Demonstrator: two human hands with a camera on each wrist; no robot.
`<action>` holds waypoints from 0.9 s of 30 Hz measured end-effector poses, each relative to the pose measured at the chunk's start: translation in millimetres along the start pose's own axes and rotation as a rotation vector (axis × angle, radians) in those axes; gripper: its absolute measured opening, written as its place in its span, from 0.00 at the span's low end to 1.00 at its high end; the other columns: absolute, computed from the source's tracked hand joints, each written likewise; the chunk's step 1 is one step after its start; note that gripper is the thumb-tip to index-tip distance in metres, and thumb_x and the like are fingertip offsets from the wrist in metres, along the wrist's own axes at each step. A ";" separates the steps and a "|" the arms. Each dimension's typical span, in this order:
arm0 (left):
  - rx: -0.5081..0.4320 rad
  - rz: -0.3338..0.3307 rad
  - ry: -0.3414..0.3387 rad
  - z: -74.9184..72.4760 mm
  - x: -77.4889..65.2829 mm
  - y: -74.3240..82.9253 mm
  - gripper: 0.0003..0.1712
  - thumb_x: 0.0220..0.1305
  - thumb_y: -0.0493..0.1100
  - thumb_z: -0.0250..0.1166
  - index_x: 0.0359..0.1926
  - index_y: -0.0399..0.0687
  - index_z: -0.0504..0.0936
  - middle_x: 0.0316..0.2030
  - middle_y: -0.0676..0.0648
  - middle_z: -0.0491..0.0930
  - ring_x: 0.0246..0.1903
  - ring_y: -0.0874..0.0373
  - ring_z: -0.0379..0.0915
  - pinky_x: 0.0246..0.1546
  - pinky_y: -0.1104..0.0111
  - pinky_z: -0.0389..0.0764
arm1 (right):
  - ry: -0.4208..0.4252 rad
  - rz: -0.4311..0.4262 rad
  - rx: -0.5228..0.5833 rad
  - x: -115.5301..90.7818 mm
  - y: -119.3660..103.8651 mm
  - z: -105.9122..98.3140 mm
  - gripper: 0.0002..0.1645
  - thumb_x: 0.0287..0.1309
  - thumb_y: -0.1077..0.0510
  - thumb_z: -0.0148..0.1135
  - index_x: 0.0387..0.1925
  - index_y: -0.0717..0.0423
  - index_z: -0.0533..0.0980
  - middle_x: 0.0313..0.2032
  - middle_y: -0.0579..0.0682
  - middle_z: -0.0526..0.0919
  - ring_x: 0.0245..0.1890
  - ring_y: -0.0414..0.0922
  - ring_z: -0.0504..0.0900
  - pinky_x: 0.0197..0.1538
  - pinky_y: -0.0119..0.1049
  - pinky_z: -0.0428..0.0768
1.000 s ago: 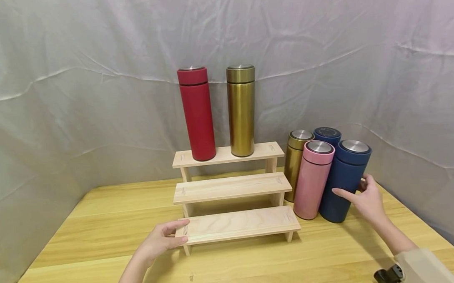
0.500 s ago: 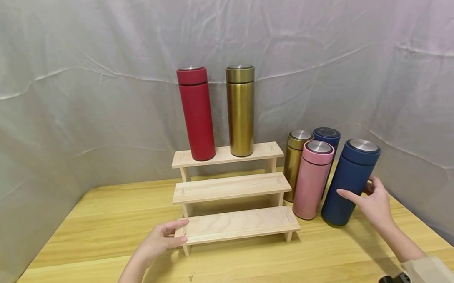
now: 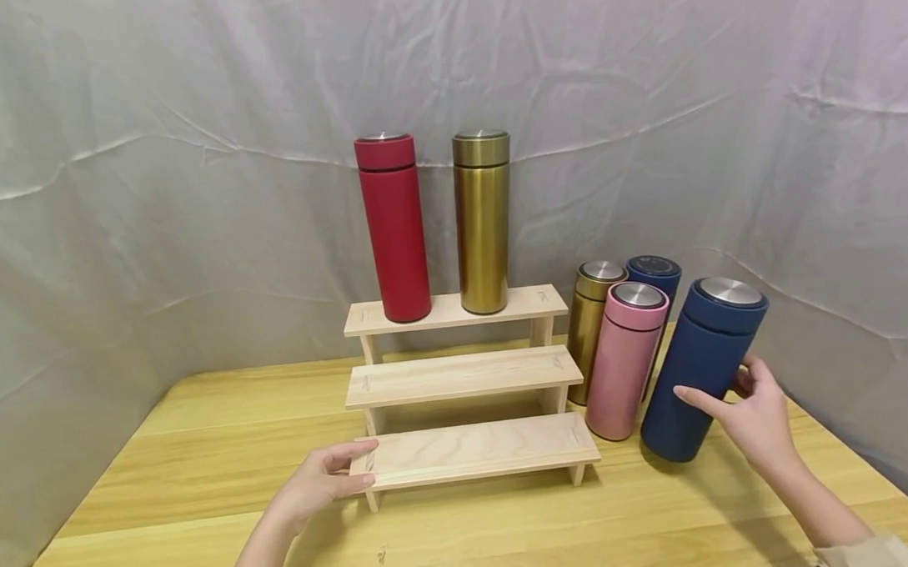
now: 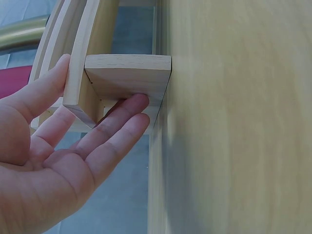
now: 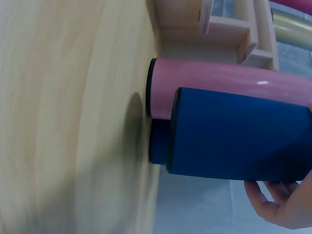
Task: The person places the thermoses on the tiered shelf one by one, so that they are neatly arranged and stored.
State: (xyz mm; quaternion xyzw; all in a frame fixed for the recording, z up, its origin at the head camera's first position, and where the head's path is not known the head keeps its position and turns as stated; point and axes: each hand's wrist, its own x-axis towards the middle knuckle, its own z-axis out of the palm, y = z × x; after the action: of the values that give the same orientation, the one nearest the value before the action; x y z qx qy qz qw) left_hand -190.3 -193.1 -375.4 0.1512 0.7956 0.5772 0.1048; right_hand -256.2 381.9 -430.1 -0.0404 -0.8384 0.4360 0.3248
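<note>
My right hand (image 3: 759,415) grips a dark blue thermos bottle (image 3: 700,367) with a steel-topped lid, its thumb across the front and its fingers round the far side. That bottle leans to the right; in the right wrist view its base is off the table. At the left end of a three-step wooden stand (image 3: 475,451), my left hand (image 3: 318,484) holds the lowest step between thumb and index finger. Other fingertips reach beneath it towards the leg in the left wrist view. A red thermos bottle (image 3: 394,227) and a gold one (image 3: 484,224) stand upright on the top step.
Beside the stand's right end are a pink bottle (image 3: 626,361), a second gold bottle (image 3: 594,329) and another blue bottle (image 3: 655,270), partly hidden. Grey cloth (image 3: 234,224) hangs behind the wooden table (image 3: 227,458).
My right hand has taken the blue bottle right, away from the pink one, then tilted and lifted it off the table. My left hand has stayed on the stand.
</note>
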 end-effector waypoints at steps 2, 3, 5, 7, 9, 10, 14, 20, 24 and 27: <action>-0.001 -0.004 0.001 0.3 -0.1 0.0 0.30 0.55 0.39 0.63 0.58 0.32 0.66 0.58 0.31 0.61 0.53 0.34 0.57 0.48 0.45 0.65 | -0.002 -0.006 0.008 -0.9 0.8 0.2 0.46 0.36 0.53 0.74 0.59 0.39 0.61 0.44 0.49 0.76 0.41 0.40 0.74 0.34 0.23 0.74; 0.000 -0.005 0.001 0.3 -0.1 -0.1 0.30 0.55 0.40 0.63 0.58 0.32 0.66 0.58 0.31 0.61 0.53 0.34 0.57 0.48 0.45 0.65 | -0.002 -0.012 0.014 -1.5 0.8 0.4 0.46 0.36 0.53 0.74 0.59 0.40 0.62 0.44 0.49 0.76 0.40 0.40 0.74 0.33 0.24 0.75; -0.001 -0.010 0.002 0.3 -0.1 -0.2 0.30 0.55 0.40 0.63 0.58 0.32 0.66 0.58 0.31 0.61 0.53 0.34 0.56 0.49 0.45 0.65 | -0.006 -0.025 0.027 -3.2 -2.6 0.2 0.46 0.35 0.54 0.75 0.59 0.40 0.62 0.43 0.49 0.77 0.40 0.40 0.75 0.32 0.25 0.76; 0.001 -0.013 0.003 0.2 -0.1 -0.4 0.30 0.55 0.41 0.63 0.58 0.33 0.66 0.58 0.31 0.61 0.53 0.34 0.57 0.48 0.46 0.65 | -0.018 -0.027 0.031 -7.1 -14.8 -1.1 0.46 0.35 0.54 0.75 0.59 0.41 0.62 0.42 0.49 0.77 0.39 0.39 0.75 0.31 0.25 0.76; 0.000 -0.016 0.003 0.2 0.0 -0.4 0.30 0.55 0.41 0.63 0.57 0.33 0.67 0.58 0.31 0.61 0.53 0.34 0.56 0.48 0.45 0.65 | -0.034 -0.021 0.056 -13.9 -41.3 -4.9 0.45 0.36 0.56 0.74 0.59 0.44 0.63 0.42 0.50 0.77 0.38 0.37 0.75 0.31 0.24 0.76; 0.000 -0.016 0.005 0.1 0.1 -0.6 0.30 0.55 0.41 0.63 0.57 0.33 0.67 0.58 0.31 0.61 0.53 0.34 0.56 0.48 0.45 0.65 | -0.043 -0.018 0.059 -18.3 -58.4 -7.2 0.44 0.37 0.56 0.74 0.59 0.47 0.63 0.41 0.50 0.77 0.38 0.37 0.75 0.31 0.23 0.75; 0.005 -0.008 0.003 -0.1 0.3 -0.1 0.31 0.55 0.41 0.63 0.57 0.32 0.67 0.58 0.31 0.61 0.54 0.33 0.55 0.49 0.44 0.64 | -0.061 0.007 0.109 -36.7 -130.1 -16.5 0.39 0.40 0.60 0.71 0.56 0.56 0.64 0.37 0.47 0.77 0.35 0.34 0.74 0.30 0.20 0.73; 0.007 0.005 -0.005 -0.6 0.3 0.3 0.30 0.55 0.41 0.63 0.57 0.32 0.66 0.58 0.31 0.61 0.54 0.32 0.56 0.48 0.45 0.65 | -0.098 0.007 0.071 -50.1 -182.6 -22.2 0.37 0.45 0.59 0.68 0.56 0.58 0.62 0.36 0.37 0.73 0.35 0.30 0.72 0.33 0.19 0.71; 0.004 0.002 -0.006 -0.6 0.4 -0.4 0.30 0.56 0.40 0.63 0.58 0.32 0.66 0.58 0.31 0.61 0.54 0.33 0.56 0.48 0.45 0.65 | -0.095 -0.016 0.093 -51.7 -190.2 -20.5 0.35 0.45 0.61 0.68 0.56 0.55 0.63 0.36 0.34 0.74 0.35 0.30 0.73 0.33 0.19 0.72; 0.001 -0.006 -0.002 -0.4 0.3 -0.7 0.30 0.55 0.40 0.63 0.58 0.32 0.66 0.58 0.31 0.61 0.53 0.33 0.56 0.48 0.46 0.66 | -0.096 -0.027 0.115 -51.9 -193.5 -17.7 0.35 0.45 0.63 0.68 0.56 0.54 0.64 0.36 0.33 0.74 0.36 0.30 0.74 0.34 0.19 0.72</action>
State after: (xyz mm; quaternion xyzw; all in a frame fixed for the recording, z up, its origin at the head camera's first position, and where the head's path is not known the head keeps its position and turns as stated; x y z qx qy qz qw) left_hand -190.8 -193.5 -375.9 0.1495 0.7961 0.5764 0.1075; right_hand -163.5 256.9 -302.8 0.0105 -0.8269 0.4805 0.2919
